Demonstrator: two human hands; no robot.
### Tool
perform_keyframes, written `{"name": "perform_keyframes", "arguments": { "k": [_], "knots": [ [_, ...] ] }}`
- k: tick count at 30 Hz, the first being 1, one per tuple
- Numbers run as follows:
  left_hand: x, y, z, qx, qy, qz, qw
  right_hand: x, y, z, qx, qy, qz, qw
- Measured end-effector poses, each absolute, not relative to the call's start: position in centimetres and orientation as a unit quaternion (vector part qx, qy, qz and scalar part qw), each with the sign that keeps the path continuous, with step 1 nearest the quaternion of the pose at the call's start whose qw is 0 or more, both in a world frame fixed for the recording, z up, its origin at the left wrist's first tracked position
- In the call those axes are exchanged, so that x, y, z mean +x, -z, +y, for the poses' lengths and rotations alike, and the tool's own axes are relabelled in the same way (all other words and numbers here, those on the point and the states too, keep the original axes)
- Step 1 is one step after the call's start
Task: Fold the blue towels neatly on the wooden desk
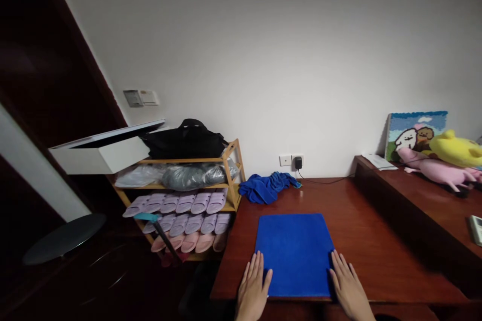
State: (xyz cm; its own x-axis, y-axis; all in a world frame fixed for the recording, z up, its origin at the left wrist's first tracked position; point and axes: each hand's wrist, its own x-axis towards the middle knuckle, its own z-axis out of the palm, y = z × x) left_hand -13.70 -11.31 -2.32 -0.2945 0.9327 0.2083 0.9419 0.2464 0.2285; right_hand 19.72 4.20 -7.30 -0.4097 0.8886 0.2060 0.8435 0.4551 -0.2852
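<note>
A blue towel (295,251), folded into a flat rectangle, lies near the front edge of a red-brown wooden table (361,241). My left hand (254,288) rests flat and open at the towel's lower left corner, fingers stretched out, thumb touching its edge. At the towel's lower right corner lies my right hand (348,288), also flat with fingers extended along the edge. Neither hand holds anything. A second blue cloth (268,186) sits crumpled at the table's back left.
A bamboo rack (231,180) left of the table carries several slippers, bagged items and a black bag (184,140). A white box (101,153) juts out at left. A charger (298,163) is plugged into the wall. A raised ledge (422,200) at right bears plush toys.
</note>
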Motion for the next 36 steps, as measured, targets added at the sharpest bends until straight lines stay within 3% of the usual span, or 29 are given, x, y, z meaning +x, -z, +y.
{"name": "perform_keyframes", "arguments": {
  "k": [7, 13, 16, 28, 36],
  "knots": [
    [-9.2, 2.2, -9.6, -0.634, 0.225, -0.731, 0.116, 20.8, 8.9, 2.4, -0.47, -0.021, -0.855, 0.218],
    [2.7, 3.7, -5.2, -0.76, 0.233, -0.599, 0.096, 20.8, 9.5, 2.9, -0.45, 0.029, -0.862, 0.234],
    [4.4, 4.8, -4.1, -0.763, 0.212, -0.605, 0.079, 20.9, 9.7, 3.1, -0.446, 0.028, -0.863, 0.235],
    [-11.2, 6.5, -12.7, -0.607, 0.153, -0.775, 0.085, 20.9, 8.4, 2.4, -0.467, -0.051, -0.855, 0.219],
    [-13.3, 8.1, -13.3, -0.602, 0.177, -0.77, 0.118, 21.2, 9.2, 2.5, -0.47, -0.049, -0.848, 0.241]
  ]
}}
